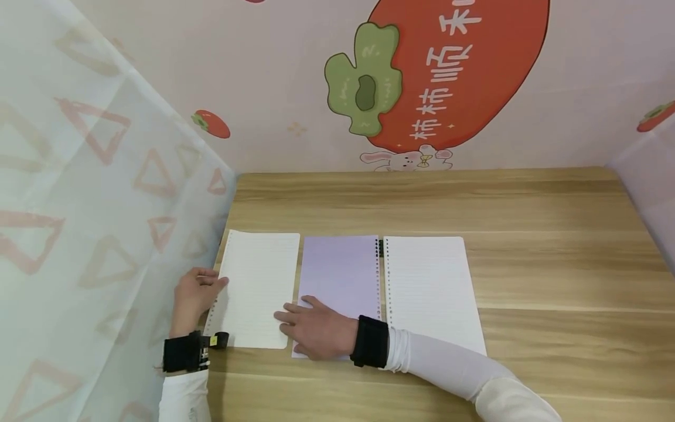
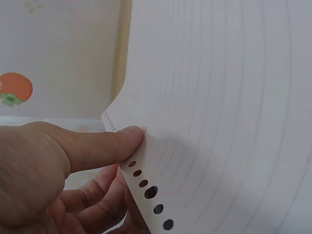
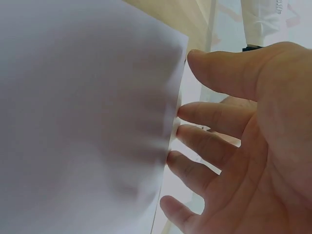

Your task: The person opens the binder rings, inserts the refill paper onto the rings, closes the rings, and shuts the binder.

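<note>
A ruled loose-leaf sheet lies at the left of the table, its punched holes along the left edge. My left hand pinches that edge; in the left wrist view the thumb of the left hand is on top, fingers beneath, and the paper bends there. To its right lies a purple sheet with holes down its right side. My right hand spreads its fingers over the purple sheet's lower left part, fingertips reaching the ruled sheet's right edge. In the right wrist view, the right hand has nothing between its fingers.
Another ruled white page lies right of the purple sheet, holes on its left edge, partly under the right forearm. A small dark ring or clip sits between them. Printed cloth walls border the wooden table at the back and sides.
</note>
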Available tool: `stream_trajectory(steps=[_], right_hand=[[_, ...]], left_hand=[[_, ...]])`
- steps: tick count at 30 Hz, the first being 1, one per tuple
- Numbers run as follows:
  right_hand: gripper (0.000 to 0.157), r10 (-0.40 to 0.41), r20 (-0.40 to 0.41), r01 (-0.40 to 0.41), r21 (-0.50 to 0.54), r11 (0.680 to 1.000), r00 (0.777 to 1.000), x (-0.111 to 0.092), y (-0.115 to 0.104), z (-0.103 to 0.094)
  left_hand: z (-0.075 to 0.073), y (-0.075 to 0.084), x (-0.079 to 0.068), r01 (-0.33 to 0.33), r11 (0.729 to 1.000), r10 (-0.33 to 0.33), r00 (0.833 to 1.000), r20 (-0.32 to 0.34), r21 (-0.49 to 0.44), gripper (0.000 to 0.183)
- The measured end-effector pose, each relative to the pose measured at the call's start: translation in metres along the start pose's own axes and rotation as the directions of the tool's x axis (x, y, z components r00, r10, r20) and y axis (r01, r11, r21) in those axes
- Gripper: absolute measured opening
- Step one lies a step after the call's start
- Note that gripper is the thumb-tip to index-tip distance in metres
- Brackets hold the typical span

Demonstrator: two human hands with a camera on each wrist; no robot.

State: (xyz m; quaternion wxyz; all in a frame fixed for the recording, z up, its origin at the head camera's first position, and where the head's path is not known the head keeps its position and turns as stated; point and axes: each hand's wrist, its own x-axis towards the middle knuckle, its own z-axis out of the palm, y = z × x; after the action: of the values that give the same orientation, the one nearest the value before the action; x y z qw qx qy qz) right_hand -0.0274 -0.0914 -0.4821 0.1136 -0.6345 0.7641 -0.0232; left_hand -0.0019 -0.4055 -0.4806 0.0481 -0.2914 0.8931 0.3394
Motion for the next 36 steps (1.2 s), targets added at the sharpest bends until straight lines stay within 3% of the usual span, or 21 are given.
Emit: stream_trajectory(steps=[4,8,14,19,23,28,33,36], right_hand=[[0.050,0.012,0.005,-0.012,0.041,0.999,1.000,-0.001,0.000,-0.002],[0.051,0.009,0.002,-0.009,0.057,0.998,1.000,-0.002,0.000,-0.001],[0.053,0.014,-0.002,-0.014,0.058,0.998,1.000,-0.002,0.000,-0.001],[0.053,0.019,0.005,-0.019,0.053,0.998,1.000,-0.001,0.000,-0.003],[0.052,0.020,0.001,-0.020,0.051,0.999,1.000,0.000,0.000,-0.004],[0.052,0.022,-0.003,-0.021,0.079,0.997,1.000,-0.001,-0.001,-0.001],[0.052,0.019,-0.054,-0.008,0.184,0.983,0.998,-0.006,0.005,0.001],[0.049,0.053,-0.128,-0.007,0.332,0.943,0.990,-0.012,0.015,0.002]], left_hand=[[-0.006,-0.005,0.007,0.043,0.999,-0.042,0.997,0.063,-0.006,0.061],[-0.010,-0.008,0.010,0.050,0.999,-0.049,0.995,0.082,-0.007,0.065],[-0.012,-0.004,0.008,0.006,1.000,-0.006,0.999,0.033,0.012,0.052],[-0.012,0.003,0.003,-0.067,0.997,0.067,0.998,0.003,0.035,0.041],[-0.014,0.001,0.005,-0.091,0.995,0.085,0.989,0.119,0.044,0.051],[-0.015,-0.007,0.008,-0.072,0.997,0.062,0.952,0.300,0.020,0.067],[-0.013,-0.013,0.006,-0.064,0.992,0.098,0.940,0.326,-0.113,0.064],[-0.014,-0.015,0.004,-0.068,0.984,0.117,0.942,0.315,-0.163,0.063]])
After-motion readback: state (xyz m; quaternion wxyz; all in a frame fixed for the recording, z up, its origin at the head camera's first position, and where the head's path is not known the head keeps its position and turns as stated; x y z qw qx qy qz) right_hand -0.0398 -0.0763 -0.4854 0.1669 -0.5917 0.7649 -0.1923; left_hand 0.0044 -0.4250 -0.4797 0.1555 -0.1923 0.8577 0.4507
